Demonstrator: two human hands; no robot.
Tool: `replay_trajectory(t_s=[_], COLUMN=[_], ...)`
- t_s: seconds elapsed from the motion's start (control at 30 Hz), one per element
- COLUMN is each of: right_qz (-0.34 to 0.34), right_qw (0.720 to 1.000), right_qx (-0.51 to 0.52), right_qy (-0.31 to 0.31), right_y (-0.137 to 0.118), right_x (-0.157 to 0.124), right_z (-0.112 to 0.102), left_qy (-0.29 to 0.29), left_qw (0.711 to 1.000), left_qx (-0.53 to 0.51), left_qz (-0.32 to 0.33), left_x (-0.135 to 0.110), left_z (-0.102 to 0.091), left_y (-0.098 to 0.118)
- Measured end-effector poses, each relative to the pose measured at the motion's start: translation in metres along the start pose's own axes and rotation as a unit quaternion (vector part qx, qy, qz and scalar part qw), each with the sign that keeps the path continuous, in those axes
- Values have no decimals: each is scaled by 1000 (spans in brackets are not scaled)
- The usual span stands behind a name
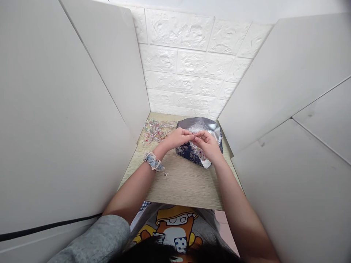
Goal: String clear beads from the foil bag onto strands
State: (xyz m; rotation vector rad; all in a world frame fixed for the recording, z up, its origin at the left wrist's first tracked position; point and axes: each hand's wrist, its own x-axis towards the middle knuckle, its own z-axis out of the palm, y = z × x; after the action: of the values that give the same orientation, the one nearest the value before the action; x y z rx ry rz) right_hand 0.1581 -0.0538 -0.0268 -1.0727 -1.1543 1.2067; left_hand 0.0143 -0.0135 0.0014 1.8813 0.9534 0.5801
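My left hand [177, 139] and my right hand [207, 144] meet fingertip to fingertip above an open foil bag [200, 126] with a dark blue patterned outside. Both hands pinch something tiny between thumb and fingers; it is too small to name. Small beads show inside the bag under my right hand. A pile of strung coloured beads [156, 130] lies on the wooden table [181, 186] to the left of my left hand. A blue and white scrunchie [152, 160] sits on my left wrist.
White panels [68, 120] wall the narrow table on the left and on the right [287, 128]. A white brick-pattern wall [189, 65] closes the back. A black cable [49, 226] runs along the lower left panel. A tiny loose bead [165, 174] lies on the table.
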Motion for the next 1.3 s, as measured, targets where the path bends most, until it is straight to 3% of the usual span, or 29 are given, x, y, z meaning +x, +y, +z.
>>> replay_trajectory(t_s=[0.23,0.4,0.6,0.8,0.87,0.93,1.03,1.1,1.3], right_qz=[-17,-32,-105,-111,-120,-123,-69,-21,14], right_qw=[998,990,975,969,948,905,833,801,775], right_qx=[-57,-123,-195,-211,-279,-390,-544,-596,-631], right_qy=[5,53,22,59,98,118,78,49,39], right_y=[0,1,-5,-4,-1,3,10,14,19], right_x=[0,0,-2,0,2,4,6,6,7], right_z=[0,-4,-5,-9,-13,-17,-21,-21,-19], left_qy=[-5,-14,-41,-47,-40,-26,15,42,70], left_qw=[1000,1000,998,998,997,996,996,996,995], left_qx=[18,3,-47,-52,-68,-83,-85,-74,-66], left_qz=[-6,-3,1,2,-5,-10,-7,-7,-3], left_x=[1,0,-3,1,2,2,1,1,3], left_z=[-1,-2,-1,0,1,2,2,1,0], left_y=[-1,0,6,0,0,1,3,3,2])
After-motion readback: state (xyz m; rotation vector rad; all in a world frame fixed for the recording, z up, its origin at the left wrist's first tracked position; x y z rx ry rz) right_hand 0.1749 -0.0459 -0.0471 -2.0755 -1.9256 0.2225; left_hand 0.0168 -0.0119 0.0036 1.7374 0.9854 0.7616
